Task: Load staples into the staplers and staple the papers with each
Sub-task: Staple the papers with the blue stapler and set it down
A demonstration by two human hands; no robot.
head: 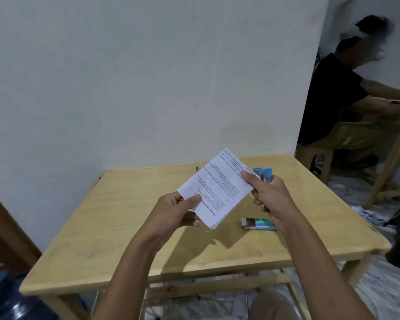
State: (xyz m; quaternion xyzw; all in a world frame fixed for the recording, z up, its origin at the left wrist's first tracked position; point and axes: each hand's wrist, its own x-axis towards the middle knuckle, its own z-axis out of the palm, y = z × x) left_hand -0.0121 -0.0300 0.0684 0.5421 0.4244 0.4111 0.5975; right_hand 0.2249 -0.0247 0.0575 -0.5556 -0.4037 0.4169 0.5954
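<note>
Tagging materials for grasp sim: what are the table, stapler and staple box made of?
Table: pale wood, matte, faint grain visible. Stapler, in the right hand: blue, smooth, likely plastic with a metal core; mostly hidden. Staple box: printed card, probably.

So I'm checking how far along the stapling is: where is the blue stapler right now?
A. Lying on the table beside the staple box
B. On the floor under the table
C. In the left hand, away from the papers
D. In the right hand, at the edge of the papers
D: the blue stapler sits in the right hand against the far edge of the papers, whose near end the left hand holds.
</note>
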